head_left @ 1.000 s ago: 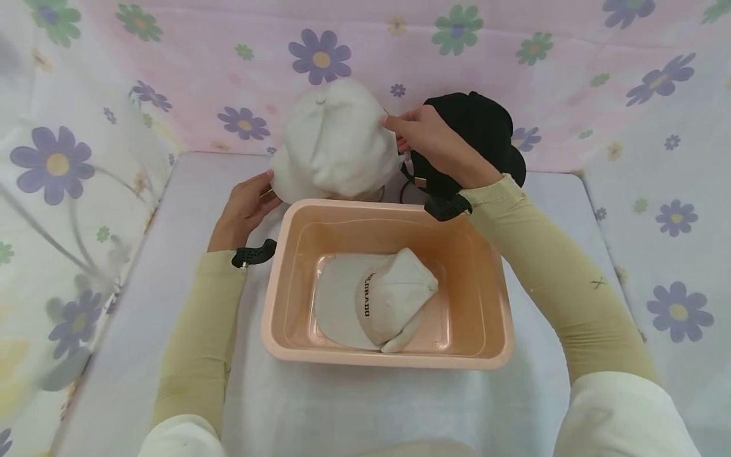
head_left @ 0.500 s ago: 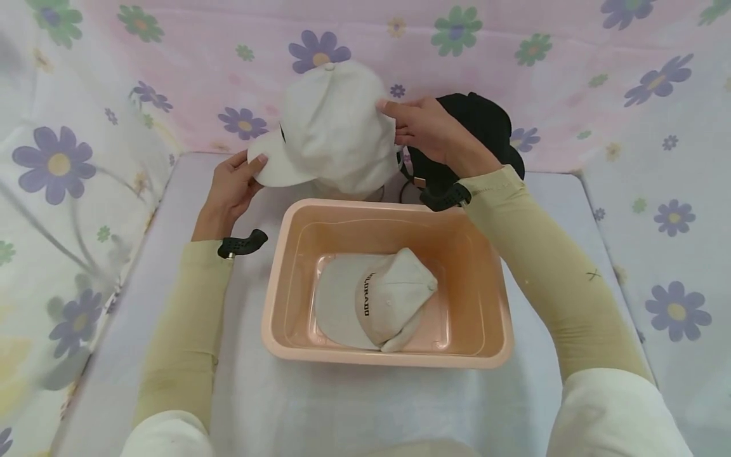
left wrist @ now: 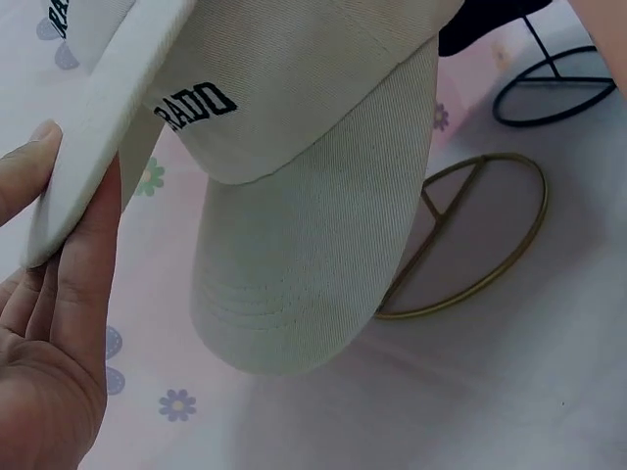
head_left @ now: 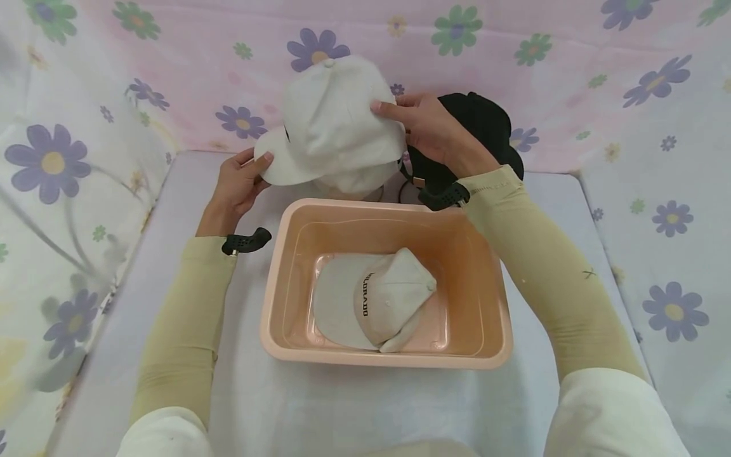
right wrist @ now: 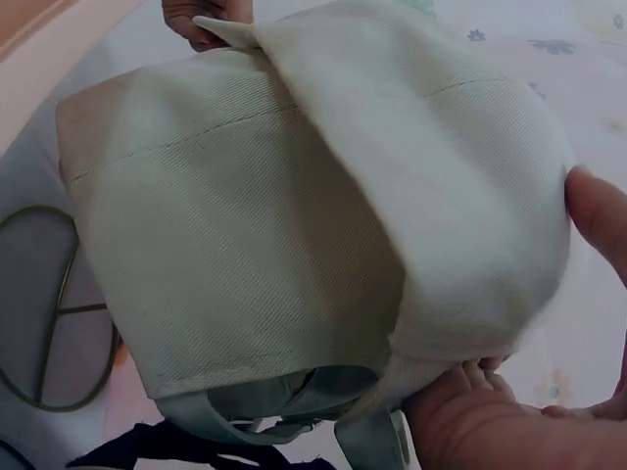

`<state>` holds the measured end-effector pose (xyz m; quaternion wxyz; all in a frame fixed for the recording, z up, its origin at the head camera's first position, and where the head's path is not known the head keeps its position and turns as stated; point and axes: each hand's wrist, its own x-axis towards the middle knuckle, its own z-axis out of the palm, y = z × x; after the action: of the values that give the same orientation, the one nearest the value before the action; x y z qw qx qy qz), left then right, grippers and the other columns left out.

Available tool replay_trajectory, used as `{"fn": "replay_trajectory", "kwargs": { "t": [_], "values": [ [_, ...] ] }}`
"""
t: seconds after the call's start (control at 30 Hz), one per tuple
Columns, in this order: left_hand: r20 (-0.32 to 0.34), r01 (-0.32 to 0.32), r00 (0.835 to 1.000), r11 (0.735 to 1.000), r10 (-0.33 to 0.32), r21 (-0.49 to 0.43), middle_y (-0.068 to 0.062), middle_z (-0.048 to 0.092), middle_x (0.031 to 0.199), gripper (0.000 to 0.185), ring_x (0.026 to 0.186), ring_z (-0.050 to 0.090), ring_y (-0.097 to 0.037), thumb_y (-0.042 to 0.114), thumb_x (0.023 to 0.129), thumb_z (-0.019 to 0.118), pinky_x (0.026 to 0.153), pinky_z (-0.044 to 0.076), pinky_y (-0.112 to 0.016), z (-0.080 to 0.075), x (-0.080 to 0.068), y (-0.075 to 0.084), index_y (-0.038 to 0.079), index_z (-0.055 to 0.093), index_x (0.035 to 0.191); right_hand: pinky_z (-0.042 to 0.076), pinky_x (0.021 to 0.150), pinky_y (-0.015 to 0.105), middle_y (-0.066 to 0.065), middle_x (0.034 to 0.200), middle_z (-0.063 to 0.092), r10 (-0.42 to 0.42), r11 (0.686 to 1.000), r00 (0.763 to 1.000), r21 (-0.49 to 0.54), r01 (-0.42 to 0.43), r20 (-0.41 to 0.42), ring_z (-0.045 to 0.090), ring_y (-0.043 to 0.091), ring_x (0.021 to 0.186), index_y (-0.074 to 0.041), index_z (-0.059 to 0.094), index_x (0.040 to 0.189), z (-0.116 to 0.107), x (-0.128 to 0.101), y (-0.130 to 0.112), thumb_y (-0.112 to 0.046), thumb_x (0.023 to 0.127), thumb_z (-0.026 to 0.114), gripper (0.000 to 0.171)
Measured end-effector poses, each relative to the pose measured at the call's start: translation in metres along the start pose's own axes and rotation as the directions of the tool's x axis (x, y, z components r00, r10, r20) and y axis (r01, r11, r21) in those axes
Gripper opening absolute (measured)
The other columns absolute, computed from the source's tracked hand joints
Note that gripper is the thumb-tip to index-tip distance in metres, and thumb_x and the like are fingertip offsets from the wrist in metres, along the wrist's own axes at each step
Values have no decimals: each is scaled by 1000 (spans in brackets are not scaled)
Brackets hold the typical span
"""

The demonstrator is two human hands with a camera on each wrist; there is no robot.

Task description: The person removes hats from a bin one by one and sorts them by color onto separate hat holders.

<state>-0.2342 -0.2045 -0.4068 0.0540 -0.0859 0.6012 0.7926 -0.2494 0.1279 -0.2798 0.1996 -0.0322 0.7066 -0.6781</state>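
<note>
A white cap (head_left: 337,105) is held by both hands above a second pale cap (head_left: 349,183), behind the peach bin (head_left: 382,360). My left hand (head_left: 235,185) pinches the brim of the upper cap, thumb on top and fingers beneath. At the opposite side, my right hand (head_left: 431,130) grips the cap's back edge, its thumb outside and its fingers tucked under. Dark lettering ending in "RADO" marks the lower cap (left wrist: 294,264) in the left wrist view, where its brim hangs down. The right wrist view shows the upper cap (right wrist: 441,176) partly overlapping the lower one.
Inside the bin lies another pale cap (head_left: 394,295) with dark lettering. A black cap (head_left: 480,120) stands behind the right wrist. A gold wire base (left wrist: 539,220) and a black wire base (left wrist: 509,113) rest on the table. Flowered cloth (head_left: 188,76) walls the back and sides.
The upper cap has been lifted and tilted off the cap below, its brim rising to the left. The left hand moved up and left and now pinches the brim; the right hand moved slightly left.
</note>
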Motion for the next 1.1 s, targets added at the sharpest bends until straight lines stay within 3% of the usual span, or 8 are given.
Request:
{"fn": "replay_trajectory", "kwargs": {
  "t": [0.2,0.4,0.67,0.87,1.1],
  "values": [
    [10,8,1000,999,-9,31,2,70,104,66,87,72,-7,19,94,73,74,59,-19,2,0,-2,-2,44,150,47,110,44,13,137,59,-40,995,997,-92,46,65,60,28,119,-3,51,144,-3,1,5,-20,96,71,55],
    [9,31,999,997,-31,73,0,68,111,66,90,71,-7,22,95,72,75,58,-18,2,1,-9,-1,45,150,46,111,47,13,143,55,-29,996,996,-81,36,89,57,29,124,-7,44,147,-3,5,13,-18,96,72,60],
    [-10,53,999,988,-52,143,-16,57,137,67,92,69,-6,24,96,71,75,57,-16,2,3,-20,2,43,153,47,108,50,10,146,49,19,988,994,-152,-3,104,56,29,126,-14,37,150,-3,9,21,-20,95,73,67],
    [-26,77,997,975,-73,210,-22,50,150,67,94,69,-5,26,97,70,76,58,-16,1,5,-31,4,43,153,51,105,46,12,145,49,30,957,993,-290,5,117,58,28,124,-16,29,155,-4,10,28,-23,91,78,80],
    [-39,83,996,967,-76,240,-24,50,151,65,103,68,-12,24,96,71,75,59,-19,-1,10,-43,3,45,152,49,107,40,9,155,39,2,880,994,-472,49,106,51,24,133,-18,16,162,-1,7,30,-26,87,82,100]
  ]
}}
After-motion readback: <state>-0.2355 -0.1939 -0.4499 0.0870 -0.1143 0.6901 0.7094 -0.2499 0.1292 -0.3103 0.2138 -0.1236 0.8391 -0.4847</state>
